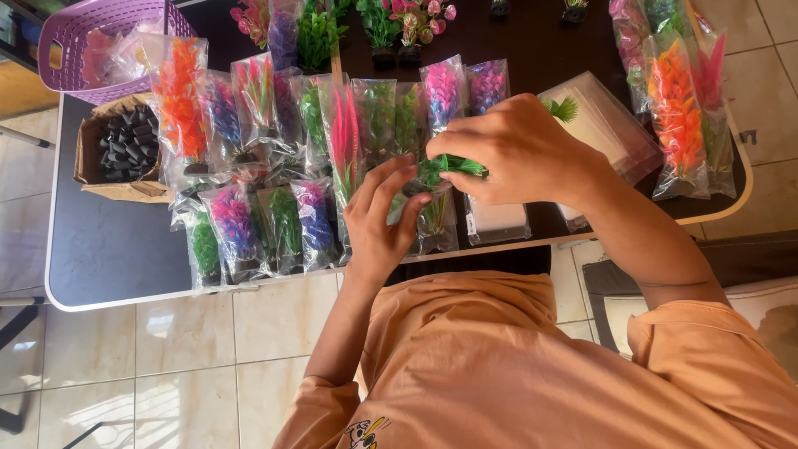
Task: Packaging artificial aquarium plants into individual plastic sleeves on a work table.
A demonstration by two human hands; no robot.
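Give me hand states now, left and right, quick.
Left hand: closed on the clear bag around the green plastic plant.
Right hand: grip closed on the same plant's top.

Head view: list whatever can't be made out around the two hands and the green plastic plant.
- Green plastic plant: its base and most of its stem are hidden by the right hand and left hand.
- Clear bag below it: whether it is open can't be told; fingers cover its mouth.
- Purple basket: cut off by the top edge; its contents are blurred.
- Black pieces in the cardboard box: too small to identify.
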